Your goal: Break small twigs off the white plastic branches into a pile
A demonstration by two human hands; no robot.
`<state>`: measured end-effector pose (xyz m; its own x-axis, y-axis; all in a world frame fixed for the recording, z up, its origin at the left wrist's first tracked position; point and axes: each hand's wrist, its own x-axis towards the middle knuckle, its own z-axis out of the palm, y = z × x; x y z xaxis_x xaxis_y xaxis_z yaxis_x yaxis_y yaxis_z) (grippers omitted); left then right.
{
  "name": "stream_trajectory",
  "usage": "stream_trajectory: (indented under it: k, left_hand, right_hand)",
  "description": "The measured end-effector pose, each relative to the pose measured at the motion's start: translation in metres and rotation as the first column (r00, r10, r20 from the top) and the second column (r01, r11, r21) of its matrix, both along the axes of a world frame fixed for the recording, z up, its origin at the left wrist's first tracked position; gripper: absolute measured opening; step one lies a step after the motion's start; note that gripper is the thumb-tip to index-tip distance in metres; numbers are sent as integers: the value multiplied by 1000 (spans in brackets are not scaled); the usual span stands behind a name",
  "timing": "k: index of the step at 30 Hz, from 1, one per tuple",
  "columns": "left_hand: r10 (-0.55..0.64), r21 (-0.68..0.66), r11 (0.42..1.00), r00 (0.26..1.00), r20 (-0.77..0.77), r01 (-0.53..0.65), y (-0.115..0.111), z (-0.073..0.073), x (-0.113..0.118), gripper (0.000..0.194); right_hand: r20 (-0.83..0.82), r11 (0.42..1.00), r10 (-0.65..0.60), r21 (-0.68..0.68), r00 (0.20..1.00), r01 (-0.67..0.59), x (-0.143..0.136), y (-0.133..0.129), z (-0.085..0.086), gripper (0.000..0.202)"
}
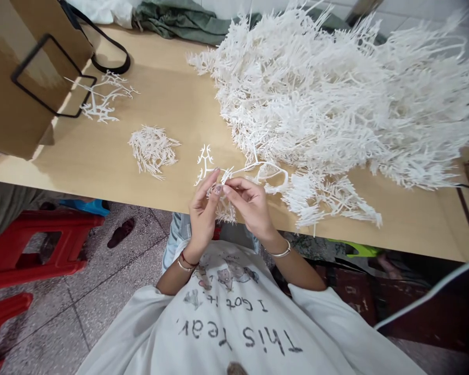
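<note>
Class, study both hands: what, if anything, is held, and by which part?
A white branched piece, held by the left hand and the right hand among its branches; the fingers hide the exact spot.

The table [183,104] was coloured pale tan, the cloth [180,21] along its far edge dark green. White was shared by the heap [336,99] towards its far right corner, the small pile [153,150] and the branched piece [225,211] near its front edge. A stool [72,221] was coloured red, the floor [113,281] speckled grey.
</note>
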<state>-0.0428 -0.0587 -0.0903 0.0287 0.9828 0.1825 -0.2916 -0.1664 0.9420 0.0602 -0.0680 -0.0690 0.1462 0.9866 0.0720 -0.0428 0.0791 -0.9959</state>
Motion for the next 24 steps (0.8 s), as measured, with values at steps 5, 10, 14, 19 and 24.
stream_trajectory:
  k: [5,10,14,19,24]
  left_hand:
    - [123,116,987,986,-114,-110,3,3,-6,19]
    - [198,275,956,908,-368,-97,11,18,-19,17]
    - [75,280,957,865,-497,77,26,26,-32,17]
    - [-96,179,962,868,-487,207,42,25,-42,18]
    - [-205,30,974,931,-303,225,45,14,-45,15]
  right_hand:
    - [60,1000,-20,11,998,20,-8,3,-2,17]
    - [302,991,-83,129,950,45,-8,3,3,17]
    - [487,988,-63,154,871,-15,-2,5,8,10]
    - [543,987,-42,152,839,-49,-1,8,11,20]
    - [397,996,34,66,917,-65,-4,9,8,16]
